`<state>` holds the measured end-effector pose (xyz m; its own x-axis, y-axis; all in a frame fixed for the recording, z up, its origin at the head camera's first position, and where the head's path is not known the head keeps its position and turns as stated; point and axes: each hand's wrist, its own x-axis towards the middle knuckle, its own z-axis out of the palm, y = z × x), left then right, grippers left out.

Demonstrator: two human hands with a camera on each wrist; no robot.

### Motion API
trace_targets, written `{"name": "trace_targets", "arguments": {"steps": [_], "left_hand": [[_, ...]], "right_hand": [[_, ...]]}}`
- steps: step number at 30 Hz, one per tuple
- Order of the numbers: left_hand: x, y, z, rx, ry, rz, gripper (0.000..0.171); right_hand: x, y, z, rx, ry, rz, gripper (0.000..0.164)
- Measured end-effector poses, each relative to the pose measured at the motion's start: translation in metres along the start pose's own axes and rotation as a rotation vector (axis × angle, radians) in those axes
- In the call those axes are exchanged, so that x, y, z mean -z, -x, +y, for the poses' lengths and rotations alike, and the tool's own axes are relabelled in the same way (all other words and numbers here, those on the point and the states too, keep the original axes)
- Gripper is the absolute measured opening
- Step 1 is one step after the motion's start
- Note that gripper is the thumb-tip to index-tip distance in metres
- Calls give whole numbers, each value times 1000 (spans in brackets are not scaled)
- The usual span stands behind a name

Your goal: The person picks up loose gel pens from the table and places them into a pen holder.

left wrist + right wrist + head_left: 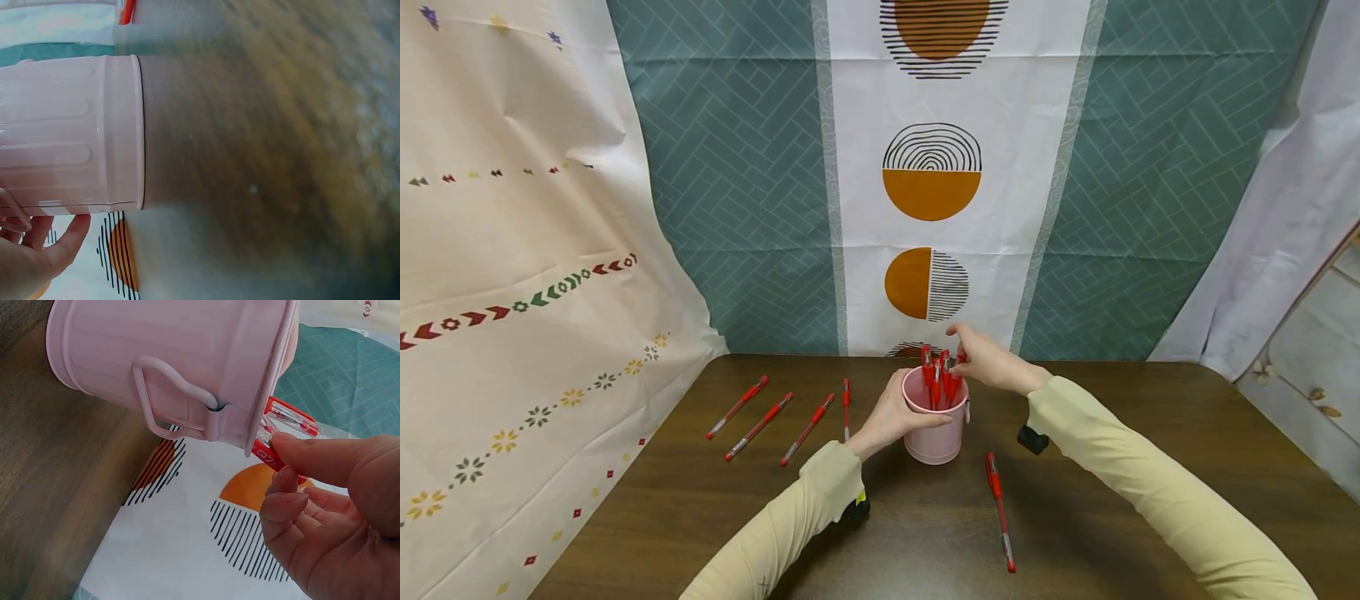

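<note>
"What is seen around the counter?"

"Three cloths. The far side is filled by a green-and-white hanging (737,167) printed with orange and striped rounds, the left by a cream patterned cloth (512,208), the right by a pale cloth (1262,208)."

"And the counter (647,517) itself?"

"One dark brown, wood-grained top, reached over from the near side by two pale yellow sleeves (1150,483)."

"What is carried on it?"

"One pink pail (934,442), stood upright near the far edge, about the middle. A looped handle (145,403) is shown on its side."

"How are the hands posed?"

"The pail is gripped on its left by the left hand (895,419), with the thumb laid across the near side. The right hand (992,362) is held over the rim from the right, and one red pen (265,457) is pinched by it at the pail's mouth."

"Can the other pens be counted?"

"Four red pens (807,429) are laid out left of the pail, and one single pen (1002,512) is left on the near right. Several upright pens (936,379) are bunched inside the pail; their exact number cannot be told, as they are overlapped."
</note>
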<state>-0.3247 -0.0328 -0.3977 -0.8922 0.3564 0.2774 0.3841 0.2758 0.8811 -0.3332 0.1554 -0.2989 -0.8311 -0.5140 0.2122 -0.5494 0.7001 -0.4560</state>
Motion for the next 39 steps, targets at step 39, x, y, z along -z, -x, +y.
{"name": "trace_targets", "arguments": {"steps": [39], "left_hand": [[-3, 0, 1, -1, 16, 13, 79]], "right_hand": [[21, 19, 22, -89, 13, 51, 44]]}}
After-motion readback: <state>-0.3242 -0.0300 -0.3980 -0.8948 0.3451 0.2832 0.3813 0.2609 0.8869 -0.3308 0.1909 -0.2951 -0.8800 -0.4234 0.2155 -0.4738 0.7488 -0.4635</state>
